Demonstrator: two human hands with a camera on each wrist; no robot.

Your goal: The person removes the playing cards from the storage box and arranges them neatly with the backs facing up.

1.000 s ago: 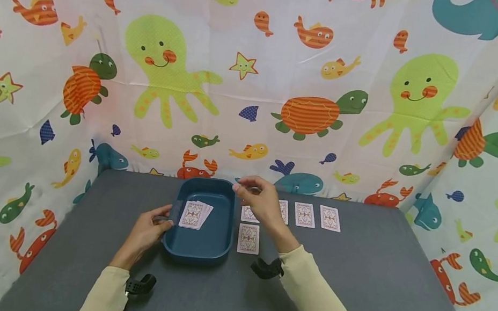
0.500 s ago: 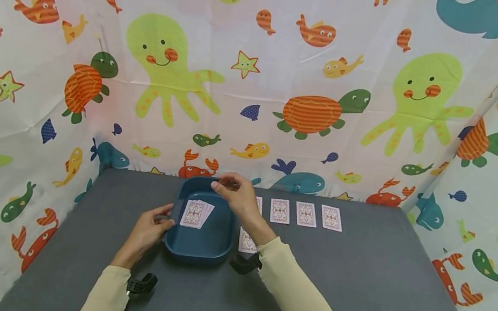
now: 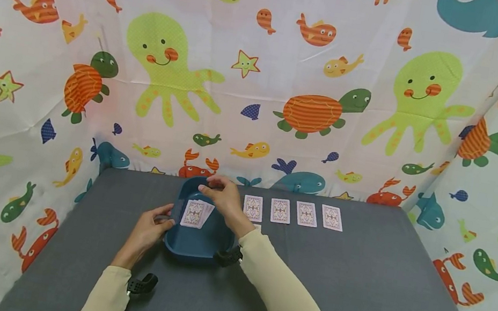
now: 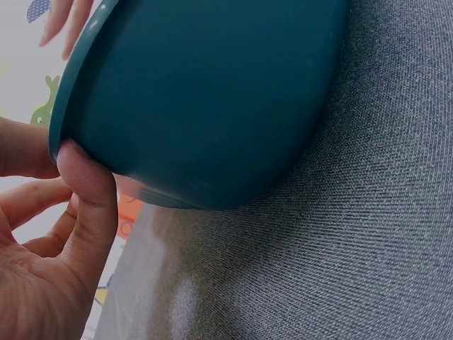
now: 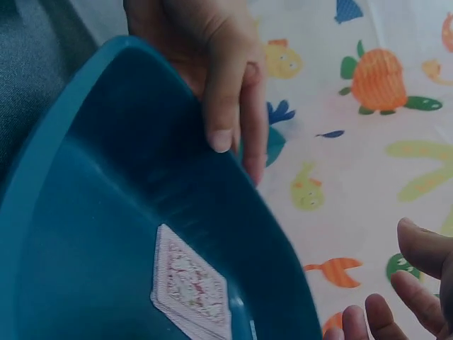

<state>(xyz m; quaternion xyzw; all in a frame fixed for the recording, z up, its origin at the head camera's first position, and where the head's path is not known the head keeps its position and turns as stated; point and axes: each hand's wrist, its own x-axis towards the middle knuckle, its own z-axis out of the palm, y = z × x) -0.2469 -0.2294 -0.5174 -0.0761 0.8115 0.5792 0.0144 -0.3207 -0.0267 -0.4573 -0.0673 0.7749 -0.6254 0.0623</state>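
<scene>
A dark teal plastic tub point(image 3: 197, 251) stands on the grey table, with several patterned playing cards point(image 3: 193, 213) overlapping face down inside it near its left wall. My left hand point(image 3: 147, 234) grips the tub's left rim; in the left wrist view its thumb point(image 4: 92, 177) presses the outer wall just under the lip. Over the tub's far right part is my right hand point(image 3: 224, 200), its fingers loosely bent. In the right wrist view its thumb point(image 5: 425, 248) and fingers are spread apart, and no card shows between them.
Right of the tub, a row of face-down cards lies on the table: one nearest card point(image 3: 252, 208), then others out to the last card point(image 3: 332, 218). Another card point(image 3: 258, 227) is mostly hidden by my right wrist. A sea-animal cloth point(image 3: 262, 70) hangs behind.
My right hand has moved left from above the cards on the table to over the tub, uncovering the row. The left hand and the cards in the tub stay put.
</scene>
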